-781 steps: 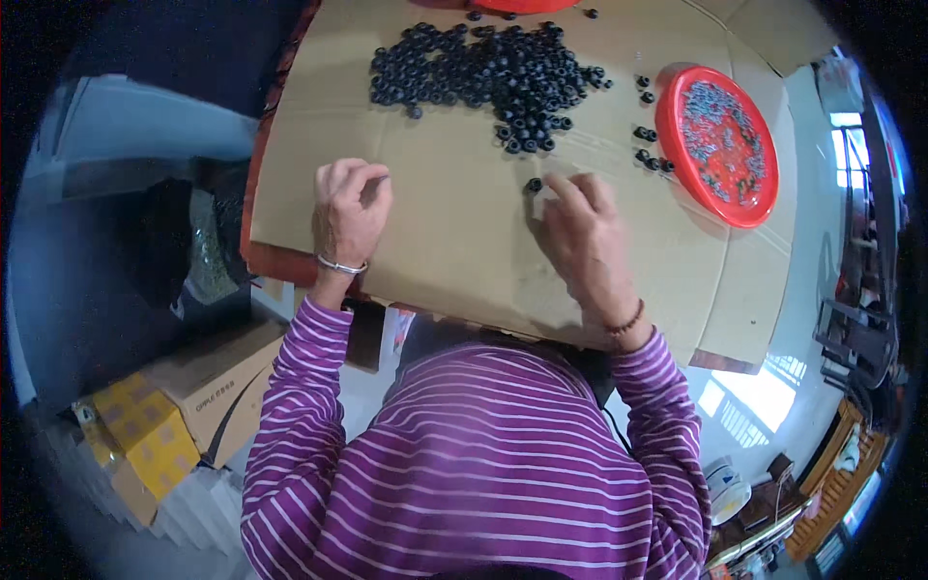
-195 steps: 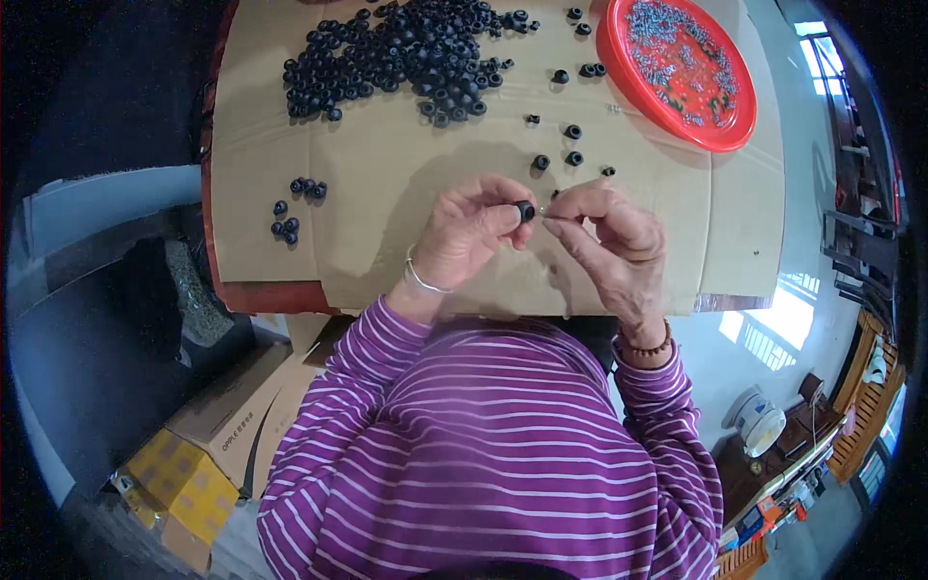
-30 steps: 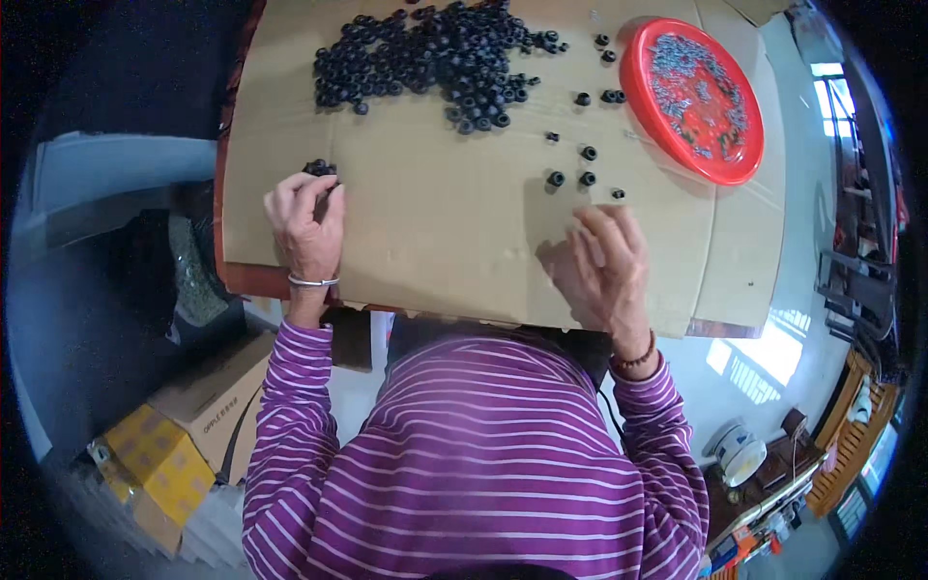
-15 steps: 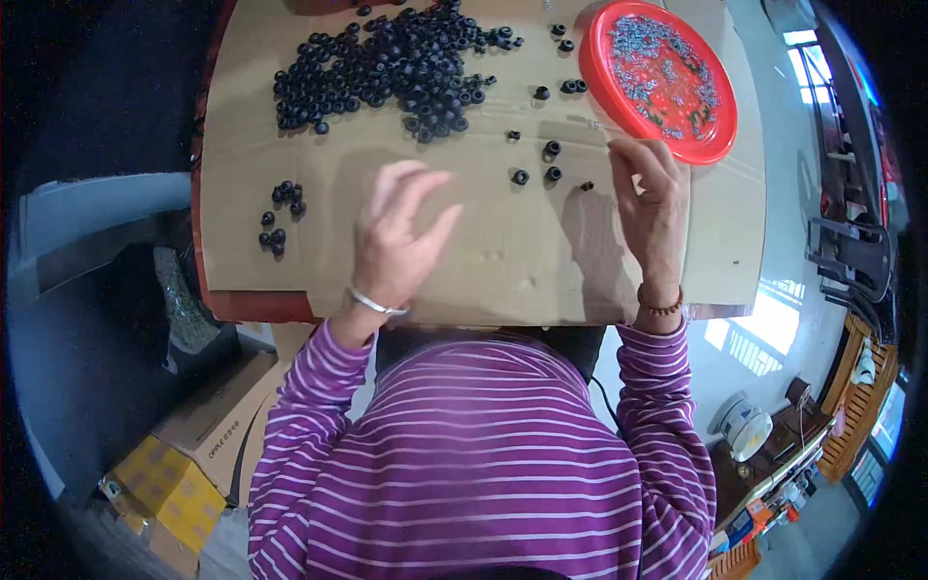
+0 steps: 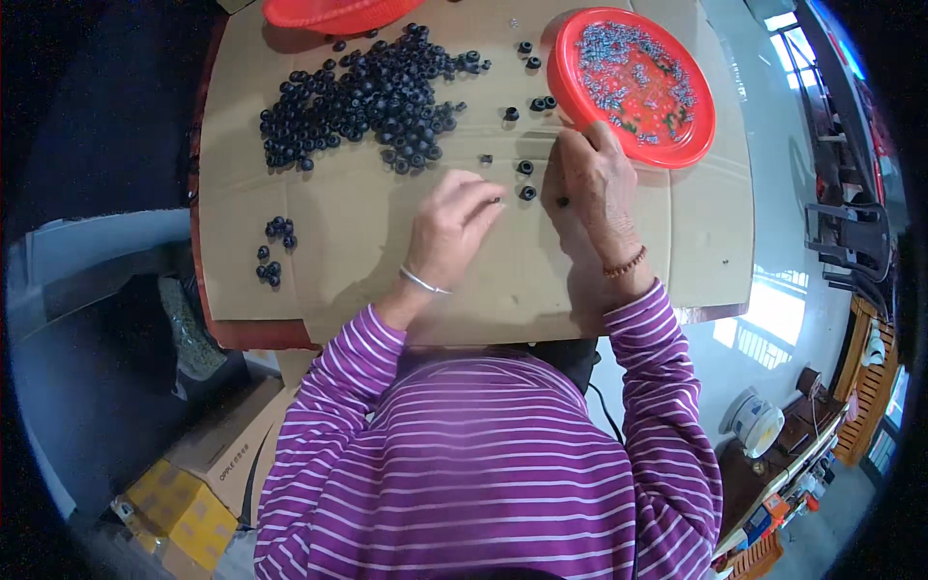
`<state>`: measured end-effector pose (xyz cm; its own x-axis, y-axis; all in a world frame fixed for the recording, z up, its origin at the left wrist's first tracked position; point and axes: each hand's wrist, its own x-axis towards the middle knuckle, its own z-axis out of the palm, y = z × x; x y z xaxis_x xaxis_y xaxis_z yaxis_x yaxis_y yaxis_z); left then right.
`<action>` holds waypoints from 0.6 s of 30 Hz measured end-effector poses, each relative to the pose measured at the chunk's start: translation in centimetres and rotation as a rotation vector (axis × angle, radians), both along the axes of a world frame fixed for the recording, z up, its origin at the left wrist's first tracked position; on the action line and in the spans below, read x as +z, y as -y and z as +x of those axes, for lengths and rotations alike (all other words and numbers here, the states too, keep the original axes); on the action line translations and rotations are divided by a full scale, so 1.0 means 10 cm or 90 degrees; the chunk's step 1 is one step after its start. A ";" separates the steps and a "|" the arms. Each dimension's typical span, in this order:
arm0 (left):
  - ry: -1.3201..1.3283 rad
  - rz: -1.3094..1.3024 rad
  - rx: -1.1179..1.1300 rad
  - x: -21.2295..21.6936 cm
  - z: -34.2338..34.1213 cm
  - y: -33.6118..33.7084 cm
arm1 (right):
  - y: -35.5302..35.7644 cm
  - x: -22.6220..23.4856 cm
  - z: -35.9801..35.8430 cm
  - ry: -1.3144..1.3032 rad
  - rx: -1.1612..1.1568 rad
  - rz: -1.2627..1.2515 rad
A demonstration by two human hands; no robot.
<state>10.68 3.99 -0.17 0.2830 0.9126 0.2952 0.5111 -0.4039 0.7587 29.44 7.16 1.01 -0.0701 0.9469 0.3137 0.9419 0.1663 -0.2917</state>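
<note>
My left hand has its thumb and fingers pinched on a small black ring-shaped piece at the cardboard. My right hand is by the near left rim of a round red plate. Its fingers are pressed together, and what they hold, if anything, is hidden. Small silvery metal bits lie scattered in the plate. Between my hands stand a few more black ring-shaped pieces. Farther off, to the left, spreads a large pile of the same black pieces.
A red basket stands at the far edge of the cardboard-covered table. A small group of black pieces lies near the left edge. Cardboard boxes are on the floor at the lower left, and a white bucket stands at the right.
My left hand has moved right and closed its fingers at a black piece. My right hand has shifted slightly, still beside the plate. The view has tilted, showing more of the red basket.
</note>
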 end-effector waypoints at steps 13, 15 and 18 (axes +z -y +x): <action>0.966 -0.659 -0.150 0.23 -0.45 0.41 | 0.86 0.41 -0.26 -0.853 0.017 -0.199; 0.986 -0.682 -0.141 0.28 -0.47 0.48 | 0.97 0.43 -0.31 -0.903 0.023 -0.227; 0.986 -0.684 -0.136 0.31 -0.48 0.56 | 1.09 0.48 -0.36 -0.939 0.024 -0.280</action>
